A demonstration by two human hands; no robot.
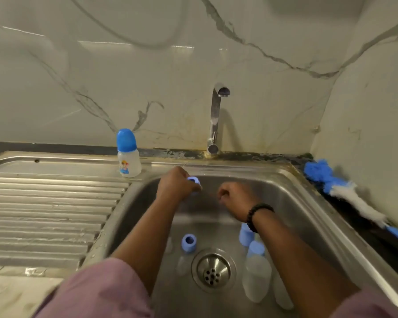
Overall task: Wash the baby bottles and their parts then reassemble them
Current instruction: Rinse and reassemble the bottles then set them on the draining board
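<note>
The left hand [177, 183] gripped a blue ring [194, 182] over the sink [292, 203], fingers curled round it. At its 3 o'clock the right hand [233, 198] was curled shut; whether it pinched anything was too blurred to tell. Below lay another ring [189, 242], two caps [251, 239] and clear bottles [256, 278] around the drain [213, 270]. At 10 o'clock an assembled bottle [128, 154] stood upright on the drainboard [44, 203]; at 3 o'clock lay a brush [345, 191].

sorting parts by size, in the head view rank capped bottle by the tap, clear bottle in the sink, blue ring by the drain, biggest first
1. clear bottle, though it lies nearer the camera, so unsure
2. capped bottle
3. blue ring
</note>
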